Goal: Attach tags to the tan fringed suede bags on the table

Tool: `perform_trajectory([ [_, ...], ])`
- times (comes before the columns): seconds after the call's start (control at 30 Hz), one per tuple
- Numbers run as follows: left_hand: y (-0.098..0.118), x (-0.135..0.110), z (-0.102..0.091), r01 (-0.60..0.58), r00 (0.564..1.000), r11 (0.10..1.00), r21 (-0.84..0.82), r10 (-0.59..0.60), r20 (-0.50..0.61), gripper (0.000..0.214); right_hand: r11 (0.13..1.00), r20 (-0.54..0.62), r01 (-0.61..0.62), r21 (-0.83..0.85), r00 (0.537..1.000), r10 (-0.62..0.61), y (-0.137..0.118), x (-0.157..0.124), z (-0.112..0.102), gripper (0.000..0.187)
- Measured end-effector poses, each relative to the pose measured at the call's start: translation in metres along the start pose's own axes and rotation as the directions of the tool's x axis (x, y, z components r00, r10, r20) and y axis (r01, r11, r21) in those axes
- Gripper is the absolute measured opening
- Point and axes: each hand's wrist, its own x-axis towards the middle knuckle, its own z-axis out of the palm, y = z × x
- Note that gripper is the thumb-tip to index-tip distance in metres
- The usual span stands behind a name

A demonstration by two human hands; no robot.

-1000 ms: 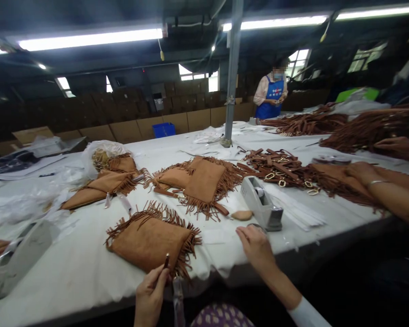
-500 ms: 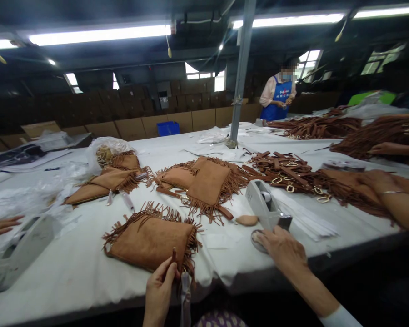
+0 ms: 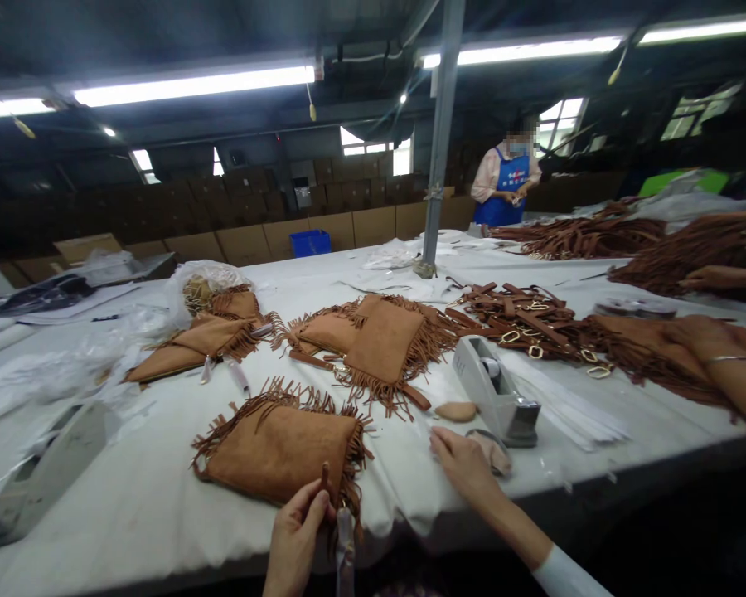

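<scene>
A brown suede fringed bag [image 3: 279, 452] lies flat in front of me on the white-covered table [image 3: 162, 489]. At its near right corner my left hand [image 3: 299, 526] pinches a narrow brown leather strip [image 3: 325, 475]. A strap end in a clear wrapping [image 3: 345, 551] hangs over the table edge beside that hand. My right hand [image 3: 466, 468] is to the right of the bag, thumb and fingers pressed together over the cloth; what they hold, if anything, is too pale to make out. Just behind its wrist lies a round roll [image 3: 496, 452], near a grey tape dispenser [image 3: 497, 390].
More fringed bags [image 3: 382, 340] lie mid-table, others [image 3: 192, 344] at left by plastic wrap. Brown straps with gold buckles [image 3: 528, 319] are heaped at right. A second tape dispenser [image 3: 41, 473] stands left. A co-worker's arm [image 3: 737, 365] reaches in from the right; a post [image 3: 438, 166] rises behind.
My right hand has left the round roll by the tape dispenser and moved left toward the bag, fingers now pinched. My left hand keeps its pinch on the leather strip. The hand at far left has gone.
</scene>
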Motion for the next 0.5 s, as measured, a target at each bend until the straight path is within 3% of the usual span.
perform_trajectory([
  [0.1, -0.004, 0.002, 0.002, 0.005, 1.0, 1.0, -0.004, -0.005, -0.028, 0.051, 0.913, 0.131, -0.204, 0.353, 0.977, 0.168, 0.003, 0.001, -0.004, 0.029],
  [0.2, -0.006, 0.003, 0.002, -0.009, 0.999, 1.0, -0.022, 0.008, -0.052, 0.053, 0.801, 0.181, -0.261, 0.54, 0.965, 0.192, -0.003, -0.001, 0.0, 0.03],
  [0.37, -0.006, 0.004, -0.001, -0.006, 1.0, 1.0, -0.029, 0.006, 0.0, 0.052, 0.662, 0.222, -0.356, 0.659, 0.934, 0.281, -0.017, -0.004, 0.007, 0.041],
  [0.5, -0.007, 0.004, -0.001, -0.026, 0.999, 0.999, -0.029, 0.026, -0.02, 0.05, 0.651, 0.224, -0.346, 0.675, 0.938, 0.266, -0.018, 0.001, 0.004, 0.042],
])
